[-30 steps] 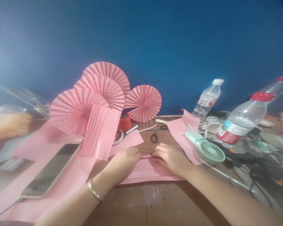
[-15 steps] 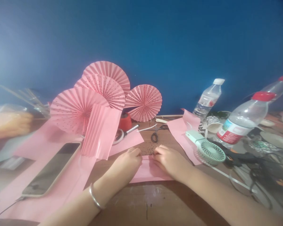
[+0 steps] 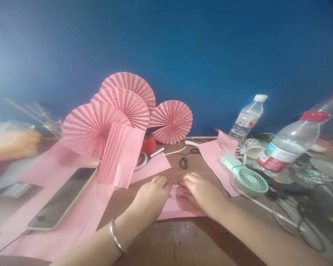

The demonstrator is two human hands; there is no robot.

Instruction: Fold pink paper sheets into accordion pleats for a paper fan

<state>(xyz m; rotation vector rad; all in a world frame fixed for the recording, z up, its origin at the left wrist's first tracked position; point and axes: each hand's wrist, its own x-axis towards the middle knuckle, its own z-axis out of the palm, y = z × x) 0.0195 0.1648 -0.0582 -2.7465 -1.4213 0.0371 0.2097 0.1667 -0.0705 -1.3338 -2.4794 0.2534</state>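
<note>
A pink sheet of paper [image 3: 180,207] lies on the wooden table in front of me, its far edge folded over. My left hand [image 3: 155,194], with a ring and a silver bangle, has its curled fingers closed on the paper's far left part. At the far right part, my right hand [image 3: 201,190] grips the same sheet with bent fingers. The fingertips of both hands are partly hidden. Just beyond the hands, small dark specks [image 3: 179,175] are scattered on the wood, and black-handled scissors [image 3: 183,162] lie past them.
Pleated pink paper fans [image 3: 172,122] stand against the blue wall. A part-folded pink sheet [image 3: 123,155], a phone [image 3: 62,199] and more pink paper lie left. To the right are a mint handheld fan [image 3: 249,179], a water bottle [image 3: 246,116], a larger red-capped bottle [image 3: 283,151] and cables.
The view has shifted slightly. Both hands stay at the paper's folded far edge; the left hand's fingers lie a little flatter and nearer the right hand.
</note>
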